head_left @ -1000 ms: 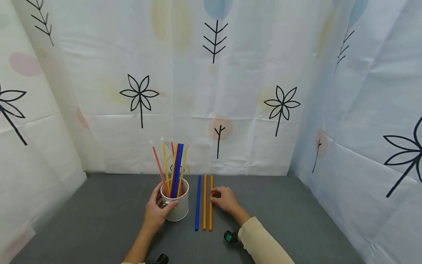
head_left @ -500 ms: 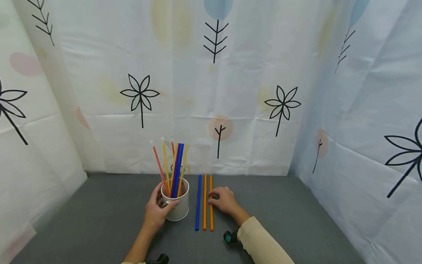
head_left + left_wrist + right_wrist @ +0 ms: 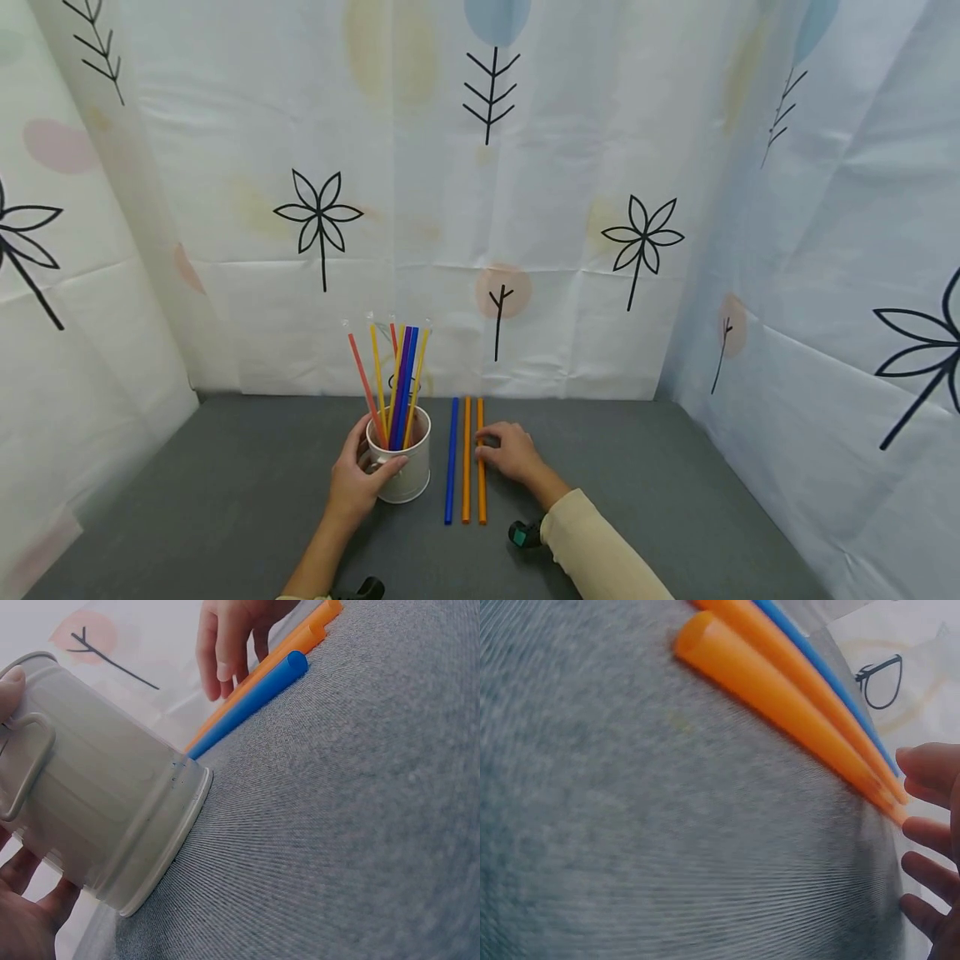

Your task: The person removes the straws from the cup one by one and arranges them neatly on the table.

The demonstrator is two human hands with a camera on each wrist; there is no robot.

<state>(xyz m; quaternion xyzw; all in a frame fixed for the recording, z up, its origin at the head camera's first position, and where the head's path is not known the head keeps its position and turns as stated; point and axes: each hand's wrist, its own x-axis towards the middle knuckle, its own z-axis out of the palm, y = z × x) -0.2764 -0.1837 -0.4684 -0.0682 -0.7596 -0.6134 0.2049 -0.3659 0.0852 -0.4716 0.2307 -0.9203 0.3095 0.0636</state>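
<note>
My left hand [image 3: 358, 483] holds a white metal mug [image 3: 408, 475] from the left, with fingers and thumb around its side. Several red, yellow, purple and blue straws [image 3: 405, 375] stand in it, some in clear wrappers. To the mug's right, a blue straw [image 3: 452, 462] and a middle orange straw [image 3: 467, 462] lie side by side. A second orange straw [image 3: 482, 500] lies rightmost in this row. My right hand [image 3: 513, 454] touches that rightmost straw with relaxed fingertips. In the right wrist view, the fingers [image 3: 930, 874] are spread near the straws' far ends.
A grey cloth-covered table [image 3: 225, 500] lies under everything. White printed curtains [image 3: 555, 333] rise behind it and on both sides. Black wrist devices [image 3: 525, 535] sit near the front.
The rightmost orange straw has turned slightly, its near end shifting right, and it lies nearer parallel to the middle one. My right hand has moved slightly left; the left hand and mug stay put.
</note>
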